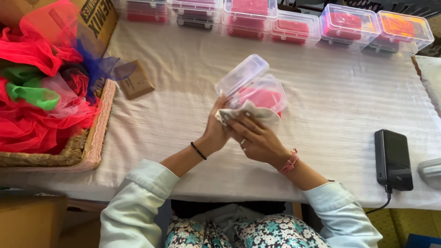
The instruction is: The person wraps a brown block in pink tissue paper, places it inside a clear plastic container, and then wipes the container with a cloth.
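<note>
glossy clear plastic box; soft matt cloth; ribbed table cover

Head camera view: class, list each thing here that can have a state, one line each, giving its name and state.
clear plastic box: lid open, red contents inside, held above the table.
white cloth: crumpled, pressed against the box.
left hand: gripping box and cloth.
right hand: fingers on the cloth.
row of boxes: lids shut.
black device: lying flat, cable plugged in.
woven basket: full of netting.
</note>
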